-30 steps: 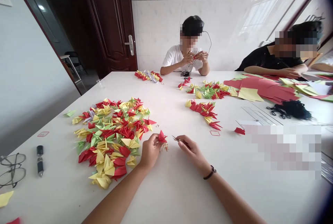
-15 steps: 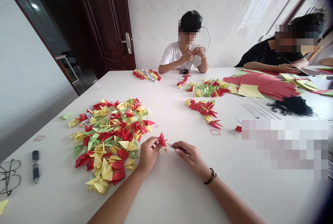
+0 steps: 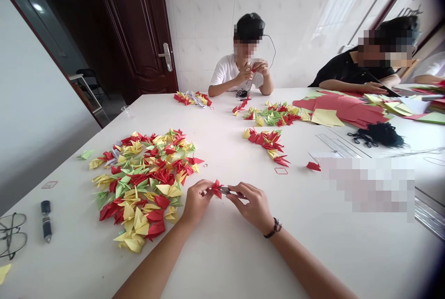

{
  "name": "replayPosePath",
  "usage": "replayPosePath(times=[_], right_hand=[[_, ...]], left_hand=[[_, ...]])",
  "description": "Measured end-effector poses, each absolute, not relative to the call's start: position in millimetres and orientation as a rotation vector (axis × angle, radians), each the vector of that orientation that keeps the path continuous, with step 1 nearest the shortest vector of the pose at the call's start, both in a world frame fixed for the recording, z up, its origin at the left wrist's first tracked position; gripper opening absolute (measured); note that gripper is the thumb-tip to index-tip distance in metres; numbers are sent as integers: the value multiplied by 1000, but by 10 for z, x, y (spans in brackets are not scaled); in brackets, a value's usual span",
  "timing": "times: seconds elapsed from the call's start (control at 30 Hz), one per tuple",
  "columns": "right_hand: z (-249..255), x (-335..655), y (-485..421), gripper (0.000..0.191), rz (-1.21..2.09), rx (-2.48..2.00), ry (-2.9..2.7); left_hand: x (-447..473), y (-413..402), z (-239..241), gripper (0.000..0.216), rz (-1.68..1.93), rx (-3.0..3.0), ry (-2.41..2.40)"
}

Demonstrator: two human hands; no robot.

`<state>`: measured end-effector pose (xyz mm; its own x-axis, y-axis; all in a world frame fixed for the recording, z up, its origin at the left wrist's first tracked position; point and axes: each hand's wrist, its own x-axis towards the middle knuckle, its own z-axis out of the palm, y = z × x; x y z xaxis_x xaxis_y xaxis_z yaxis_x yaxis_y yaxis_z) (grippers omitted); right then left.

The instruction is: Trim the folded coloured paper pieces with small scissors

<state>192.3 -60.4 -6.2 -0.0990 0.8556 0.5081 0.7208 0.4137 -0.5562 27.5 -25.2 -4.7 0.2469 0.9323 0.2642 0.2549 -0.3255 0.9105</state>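
Note:
Between the fingertips of my left hand [image 3: 197,200] is a small folded red paper crane [image 3: 217,189]. My right hand [image 3: 253,204] grips small metal snips [image 3: 225,190] with dark handles, whose blades reach the crane's right side. Whether they cut into the paper is too small to tell. Tiny scraps that lay under the crane are now hidden by it and my fingers. Just left of my hands spreads a large pile of folded paper cranes [image 3: 139,183] in red, yellow, green and a little lilac.
Glasses [image 3: 13,236] and a dark pen [image 3: 46,221] lie at left. A row of cranes [image 3: 269,143], black cord [image 3: 378,136] and red paper sheets [image 3: 342,106] are beyond my right hand. Two people [image 3: 239,74] sit across the white table [image 3: 222,262], one folding something red.
My right hand has brought the snips closer, so their blades now meet the red crane. The crane has tilted in my left fingers. The whole view has shifted slightly.

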Motion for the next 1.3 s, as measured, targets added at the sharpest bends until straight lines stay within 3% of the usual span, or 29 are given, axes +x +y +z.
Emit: replayPosePath(times=[0.53,1.2,1.3], right_hand=[[-44,1900,-601,19,-47,-1303,-1829],[-29,1914,-611,13,338,-1282,-1594],[-17,1909,-623,20,320,-1244,-1558]], left_hand=[[279,-246,-27,15,1043,1726,1110],[285,-227,-43,14,1051,1651,1159],[282,-228,-54,15,1045,1669,1162]])
